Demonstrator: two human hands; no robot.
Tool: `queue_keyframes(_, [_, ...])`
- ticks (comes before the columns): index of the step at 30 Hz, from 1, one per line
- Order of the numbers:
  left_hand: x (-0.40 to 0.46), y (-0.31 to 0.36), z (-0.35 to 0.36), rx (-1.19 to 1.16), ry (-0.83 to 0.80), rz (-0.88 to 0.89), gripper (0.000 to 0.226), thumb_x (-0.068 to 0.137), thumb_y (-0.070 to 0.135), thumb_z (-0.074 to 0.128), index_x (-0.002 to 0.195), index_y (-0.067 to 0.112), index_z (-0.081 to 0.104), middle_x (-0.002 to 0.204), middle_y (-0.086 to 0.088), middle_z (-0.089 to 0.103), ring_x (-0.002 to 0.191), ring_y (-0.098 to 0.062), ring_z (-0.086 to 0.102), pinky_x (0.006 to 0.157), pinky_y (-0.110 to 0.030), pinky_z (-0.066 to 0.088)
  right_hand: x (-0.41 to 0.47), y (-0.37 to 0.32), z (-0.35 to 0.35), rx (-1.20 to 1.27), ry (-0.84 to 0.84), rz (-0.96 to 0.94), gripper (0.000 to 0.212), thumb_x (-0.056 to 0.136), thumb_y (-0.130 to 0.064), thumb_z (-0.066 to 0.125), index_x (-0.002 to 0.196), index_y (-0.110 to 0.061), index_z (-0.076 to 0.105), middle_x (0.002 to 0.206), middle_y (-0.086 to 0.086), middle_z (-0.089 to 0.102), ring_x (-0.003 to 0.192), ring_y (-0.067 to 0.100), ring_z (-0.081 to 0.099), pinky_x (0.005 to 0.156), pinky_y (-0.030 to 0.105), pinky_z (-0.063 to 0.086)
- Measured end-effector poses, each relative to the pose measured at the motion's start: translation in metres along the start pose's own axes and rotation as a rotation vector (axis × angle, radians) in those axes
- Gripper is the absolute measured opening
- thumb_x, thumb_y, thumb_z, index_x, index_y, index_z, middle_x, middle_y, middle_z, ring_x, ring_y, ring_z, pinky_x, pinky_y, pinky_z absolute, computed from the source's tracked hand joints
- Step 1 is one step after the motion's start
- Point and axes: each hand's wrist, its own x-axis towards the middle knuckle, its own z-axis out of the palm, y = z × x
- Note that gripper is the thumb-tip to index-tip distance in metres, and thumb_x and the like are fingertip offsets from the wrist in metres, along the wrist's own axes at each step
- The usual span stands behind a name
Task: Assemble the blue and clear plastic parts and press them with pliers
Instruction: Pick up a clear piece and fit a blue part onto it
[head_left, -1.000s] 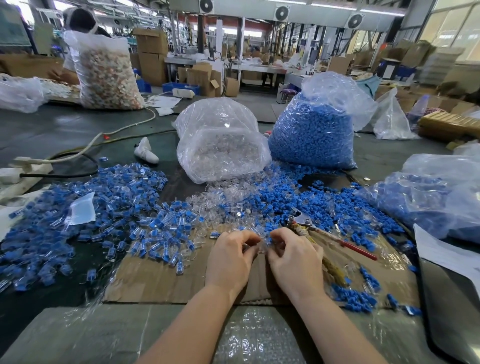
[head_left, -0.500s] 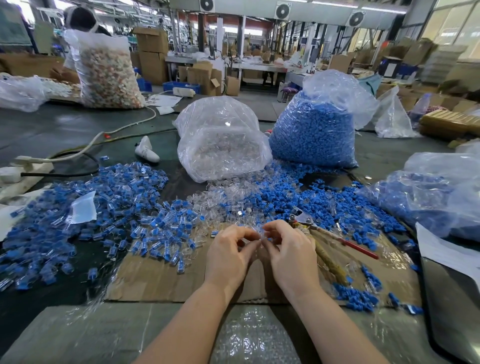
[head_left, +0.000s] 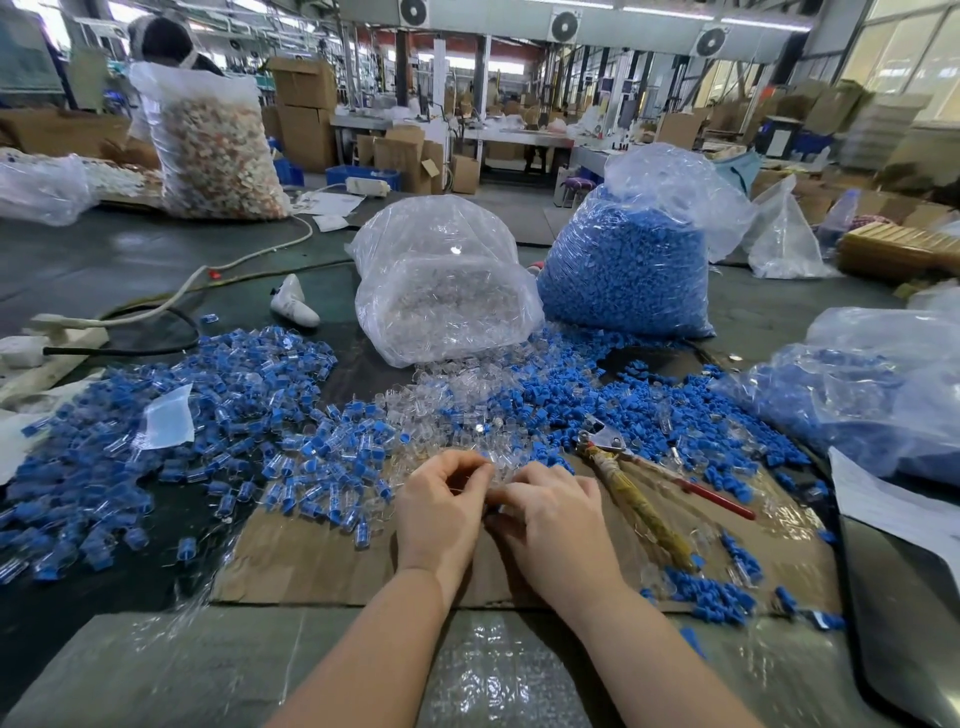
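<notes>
both hands are brought together over the sheet of cardboard (head_left: 322, 561) at the near edge of the table. the left hand (head_left: 439, 512) is curled, with thumb and forefinger pinched at a small clear plastic part (head_left: 485, 470), though the part is mostly hidden by the fingers and cannot be made out fully. the right hand (head_left: 553, 525) is curled too, its fingertips pressed in against the left hand's; what is gripped there, probably a blue part, is covered by the fingers and cannot be told for sure.

the pliers (head_left: 631, 480) are laid on the cardboard just to the right of the right hand, untouched, with metal jaws pointing away, one handle wrapped in yellowish tape and one handle red. loose blue plastic parts (head_left: 670, 415) are spread beyond and around the pliers, and loose clear plastic parts (head_left: 447, 400) are heaped just beyond the hands. a wide scatter of assembled blue-and-clear pieces (head_left: 234, 415) is seen to the left, partly on the cardboard.

behind the piles, a bag of clear parts (head_left: 441, 301) is set beside a taller bag of blue parts (head_left: 628, 265), the two touching. another bag of blue parts (head_left: 872, 395) is slumped at the right edge. a bag of pale mixed pieces (head_left: 213, 150) is stood far left, with a person (head_left: 161, 44) behind it.
</notes>
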Motion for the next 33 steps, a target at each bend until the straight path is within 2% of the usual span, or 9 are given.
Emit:
queue_keyframes(3, [0.001,0.0,0.0,0.023,0.004,0.014,0.019,0.079,0.012,0.072,0.074,0.029,0.067,0.075,0.014,0.067,0.074,0.002,0.062,0.066,-0.004,0.044,0.001,0.003,0.002,-0.023,0.022,0.009,0.021,0.095,-0.03,0.044,0.101,-0.033,0.064,0.099,-0.012,0.057,0.1,0.011,0.048,0.081,0.027,0.022])
queue_keyframes(8, [-0.001,0.001,0.0,0.037,0.013,0.036,0.026,0.076,0.01,0.074,0.067,0.033,0.066,0.071,0.018,0.065,0.072,0.004,0.061,0.066,-0.001,0.043,-0.002,0.01,0.001,0.056,0.163,0.078,0.005,0.086,-0.017,0.062,0.088,-0.019,0.066,0.089,-0.003,0.064,0.088,0.021,0.054,0.079,0.034,0.04])
queue_keyframes(11, [-0.001,0.001,0.0,0.071,0.022,0.042,0.025,0.075,0.011,0.075,0.066,0.032,0.065,0.069,0.018,0.065,0.07,0.003,0.061,0.065,-0.001,0.043,-0.005,0.011,0.002,0.075,0.215,0.098,0.007,0.08,-0.011,0.068,0.081,-0.016,0.064,0.08,-0.002,0.064,0.079,0.022,0.057,0.075,0.036,0.045])
queue_keyframes(15, [-0.002,0.0,0.0,0.041,-0.023,0.051,0.022,0.077,0.009,0.073,0.082,0.027,0.062,0.07,0.009,0.065,0.067,-0.001,0.061,0.065,-0.013,0.05,-0.007,0.013,0.004,0.105,0.23,0.128,0.017,0.085,-0.012,0.064,0.101,-0.013,0.066,0.091,0.002,0.065,0.087,0.023,0.058,0.082,0.038,0.047])
queue_keyframes(18, [-0.002,-0.001,0.0,0.126,-0.13,0.081,0.026,0.085,0.009,0.064,0.095,0.033,0.066,0.082,0.013,0.063,0.074,-0.001,0.059,0.068,-0.009,0.047,-0.008,0.014,0.003,0.159,0.233,0.116,0.016,0.088,-0.012,0.06,0.102,-0.012,0.068,0.092,0.002,0.061,0.089,0.022,0.056,0.084,0.039,0.047])
queue_keyframes(20, [-0.002,0.0,0.0,0.149,-0.159,0.074,0.027,0.087,0.01,0.062,0.089,0.036,0.065,0.088,0.014,0.063,0.08,-0.001,0.058,0.07,-0.006,0.045,-0.009,0.015,0.002,0.227,0.222,0.134,0.014,0.089,-0.012,0.058,0.098,-0.015,0.068,0.092,-0.002,0.063,0.09,0.019,0.057,0.085,0.038,0.046])
queue_keyframes(24, [-0.002,0.001,0.0,0.092,-0.171,0.041,0.024,0.086,0.012,0.064,0.081,0.035,0.064,0.08,0.014,0.067,0.076,0.002,0.06,0.068,-0.006,0.045,-0.012,0.016,-0.001,0.448,0.26,0.237,0.014,0.089,-0.012,0.061,0.093,-0.022,0.068,0.085,-0.012,0.067,0.082,0.009,0.062,0.078,0.032,0.051])
queue_keyframes(30, [-0.004,0.001,0.0,0.086,-0.186,0.055,0.025,0.085,0.012,0.066,0.08,0.035,0.06,0.076,0.012,0.065,0.072,0.003,0.06,0.068,-0.012,0.048,-0.014,0.015,-0.003,0.589,0.348,0.25,0.023,0.084,-0.004,0.066,0.085,-0.026,0.069,0.081,-0.019,0.065,0.082,-0.002,0.061,0.075,0.009,0.045])
queue_keyframes(33, [-0.004,0.001,0.0,0.072,-0.203,0.038,0.022,0.086,0.012,0.065,0.085,0.034,0.063,0.079,0.009,0.068,0.077,-0.007,0.065,0.073,-0.022,0.053,-0.015,0.014,-0.001,0.59,0.319,0.285,0.017,0.084,-0.013,0.068,0.08,-0.029,0.068,0.073,-0.021,0.066,0.075,-0.003,0.061,0.07,0.014,0.049])
